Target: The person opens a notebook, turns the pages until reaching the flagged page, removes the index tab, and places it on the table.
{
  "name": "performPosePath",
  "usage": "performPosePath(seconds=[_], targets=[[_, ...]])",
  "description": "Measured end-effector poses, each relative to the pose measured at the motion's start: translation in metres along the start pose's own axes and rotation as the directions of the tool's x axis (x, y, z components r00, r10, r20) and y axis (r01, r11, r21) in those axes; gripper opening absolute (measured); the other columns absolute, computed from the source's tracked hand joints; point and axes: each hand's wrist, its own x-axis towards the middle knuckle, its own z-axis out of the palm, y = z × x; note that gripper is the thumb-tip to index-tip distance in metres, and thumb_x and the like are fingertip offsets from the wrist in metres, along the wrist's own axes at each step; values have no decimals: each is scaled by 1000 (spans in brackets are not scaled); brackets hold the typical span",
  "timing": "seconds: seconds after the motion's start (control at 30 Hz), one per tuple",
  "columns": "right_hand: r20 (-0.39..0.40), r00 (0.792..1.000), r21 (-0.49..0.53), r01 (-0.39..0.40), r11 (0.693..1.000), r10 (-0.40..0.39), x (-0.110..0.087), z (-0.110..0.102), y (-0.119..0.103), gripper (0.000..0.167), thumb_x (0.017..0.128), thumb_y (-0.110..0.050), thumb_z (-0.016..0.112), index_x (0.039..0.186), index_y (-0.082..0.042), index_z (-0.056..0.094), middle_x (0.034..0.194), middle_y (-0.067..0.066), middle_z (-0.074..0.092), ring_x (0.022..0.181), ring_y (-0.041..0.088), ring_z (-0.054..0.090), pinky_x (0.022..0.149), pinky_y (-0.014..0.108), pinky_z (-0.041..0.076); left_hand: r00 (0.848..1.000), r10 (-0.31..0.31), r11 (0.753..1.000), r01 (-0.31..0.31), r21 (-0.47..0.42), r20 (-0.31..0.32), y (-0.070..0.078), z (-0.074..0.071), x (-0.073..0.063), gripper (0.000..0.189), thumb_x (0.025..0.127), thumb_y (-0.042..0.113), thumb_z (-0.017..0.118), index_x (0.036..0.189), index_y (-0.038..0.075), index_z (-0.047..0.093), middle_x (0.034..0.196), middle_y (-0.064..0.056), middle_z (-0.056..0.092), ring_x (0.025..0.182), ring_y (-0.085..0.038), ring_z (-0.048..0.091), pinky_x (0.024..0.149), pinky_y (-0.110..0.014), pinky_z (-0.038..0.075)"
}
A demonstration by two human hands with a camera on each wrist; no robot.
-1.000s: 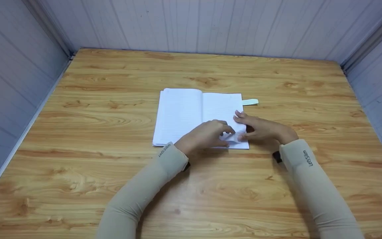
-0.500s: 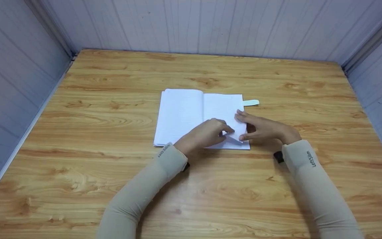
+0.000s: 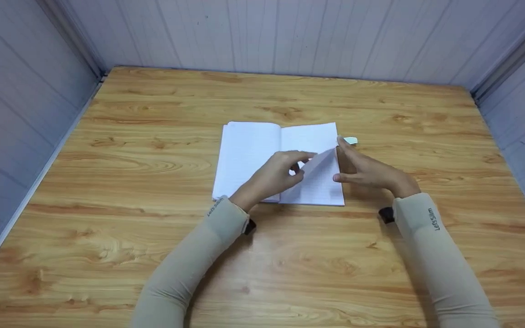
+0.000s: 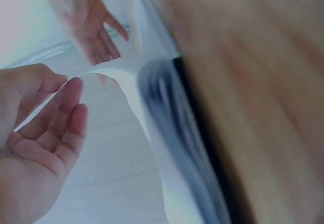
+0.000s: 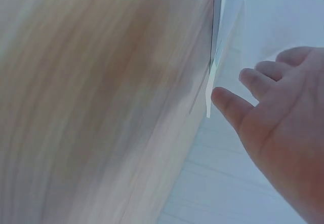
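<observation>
An open notebook (image 3: pixel 249 159) with lined white pages lies flat on the table. My left hand (image 3: pixel 274 173) pinches the near edge of a right-side page (image 3: pixel 321 160) between thumb and fingertips. That page is lifted and curls up, and the lined sheet beneath shows. In the left wrist view my left hand (image 4: pixel 43 133) holds the thin paper edge, with the notebook's page stack (image 4: pixel 177 143) beside it. My right hand (image 3: pixel 372 171) is at the notebook's right edge, fingers extended, one fingertip by the page's outer side. In the right wrist view that hand (image 5: pixel 288 112) holds nothing.
A pale green tab (image 3: pixel 351 140) sticks out from the notebook's right side, partly behind my right fingers. The wood-grain table (image 3: pixel 153 114) spreads around it. White panel walls (image 3: pixel 271 36) stand at the back and both sides.
My left hand has moved up and left, lifting and bending back the near right corner of the page. My right hand has shifted slightly, its fingertips no longer over the page corner.
</observation>
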Motion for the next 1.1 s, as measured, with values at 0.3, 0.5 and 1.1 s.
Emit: performPosePath(seconds=[0.3, 0.5, 1.1], targets=[[5, 1000, -2, 19, 1000, -19, 2, 4, 1, 96, 93, -37, 61, 154, -10, -8, 162, 11, -10, 149, 30, -6, 120, 53, 6, 981, -31, 996, 15, -84, -190, -3, -22, -9, 44, 87, -4, 59, 130, 6, 59, 118, -12, 67, 80, -19, 61, 77, -38, 56], [81, 997, -33, 1, 999, 1, 4, 7, 0, 95, 91, -44, 62, 155, -11, 0, 163, 8, -6, 150, 29, -6, 120, 53, 5, 960, -51, 994, 23, -105, -276, -9, -36, -18, 35, 88, -1, 61, 122, 6, 66, 120, -10, 68, 88, -16, 63, 74, -27, 54], [171, 985, -56, -12, 998, 21, 0, 13, -2, 98, 84, -41, 71, 155, -17, 9, 163, -3, -3, 150, 20, -6, 120, 48, 11, 917, -144, 984, 93, -152, -372, -27, -62, -40, 17, 88, 5, 67, 104, 0, 68, 87, -10, 68, 74, -11, 56, 70, -20, 50]])
